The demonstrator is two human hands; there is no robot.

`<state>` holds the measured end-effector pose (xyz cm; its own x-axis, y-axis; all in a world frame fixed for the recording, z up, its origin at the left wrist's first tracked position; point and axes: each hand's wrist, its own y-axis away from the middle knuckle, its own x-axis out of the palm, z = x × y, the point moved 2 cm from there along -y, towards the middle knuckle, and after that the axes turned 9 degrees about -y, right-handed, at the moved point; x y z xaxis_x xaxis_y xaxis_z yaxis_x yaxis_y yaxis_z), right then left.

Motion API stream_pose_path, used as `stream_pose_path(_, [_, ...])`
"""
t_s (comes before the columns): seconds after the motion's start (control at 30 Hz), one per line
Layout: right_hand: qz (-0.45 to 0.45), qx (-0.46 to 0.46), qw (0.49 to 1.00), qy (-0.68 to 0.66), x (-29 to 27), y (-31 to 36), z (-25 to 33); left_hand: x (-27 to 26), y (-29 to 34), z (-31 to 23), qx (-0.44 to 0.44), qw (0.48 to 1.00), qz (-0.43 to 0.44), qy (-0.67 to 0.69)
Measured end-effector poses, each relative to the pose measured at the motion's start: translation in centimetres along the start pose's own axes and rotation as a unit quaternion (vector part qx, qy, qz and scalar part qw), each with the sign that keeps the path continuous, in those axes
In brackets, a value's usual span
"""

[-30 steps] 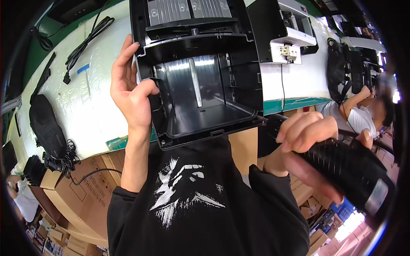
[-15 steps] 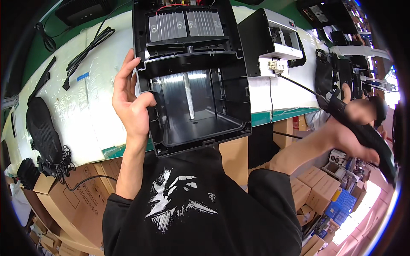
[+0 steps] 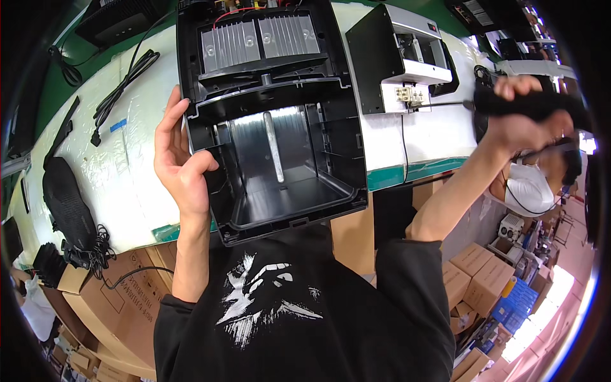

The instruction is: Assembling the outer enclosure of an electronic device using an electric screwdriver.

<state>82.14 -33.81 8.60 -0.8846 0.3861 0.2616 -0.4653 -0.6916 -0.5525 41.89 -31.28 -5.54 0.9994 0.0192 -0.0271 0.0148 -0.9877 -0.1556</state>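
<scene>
- Head view: left grip [image 3: 183, 181] closed round near wall of black housing [image 3: 353, 140], thumb at rim, fingers outside.
- Right grip [image 3: 519, 124], blurred, wrapped round black handheld tool [image 3: 528, 105]; thin shaft points left toward connector block [image 3: 410, 95], contact unclear.
- Up and right of left grip: finned heat sinks [image 3: 229, 46] seated, red wire [image 3: 238, 11] exposed.
- Progress: housing looks part-assembled; sinks in, front uncovered; remainder can't tell.

Illumination is bright, with glare on the shiny panel [image 3: 249, 149], overexposure at lower right, motion blur across the right hand [image 3: 519, 130], and fisheye-bent edges.
</scene>
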Motion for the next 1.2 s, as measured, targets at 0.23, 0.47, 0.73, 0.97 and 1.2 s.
stream_pose_path(0.23, [-0.012,0.052,0.987,0.15,4.3,-4.4,-3.3,-0.2,0.3,0.5,-0.004,0.999,-0.02,0.028])
stream_pose_path(0.47, [-0.024,0.058,0.989,0.132,4.0,0.7,-2.4,0.9,1.0,0.5,0.036,0.996,-0.067,0.049])
stream_pose_path(0.73, [0.293,-0.084,0.951,-0.056,3.8,1.2,15.5,0.8,1.8,0.5,0.034,0.996,-0.083,0.022])
stream_pose_path(0.97, [0.329,-0.123,0.864,-0.362,18.7,12.5,11.8,1.5,1.7,0.8,0.031,0.996,-0.068,0.058])
stream_pose_path(1.2, [0.344,-0.146,0.73,-0.572,21.0,13.2,10.2,0.5,1.6,1.1,0.065,0.995,-0.075,0.0])
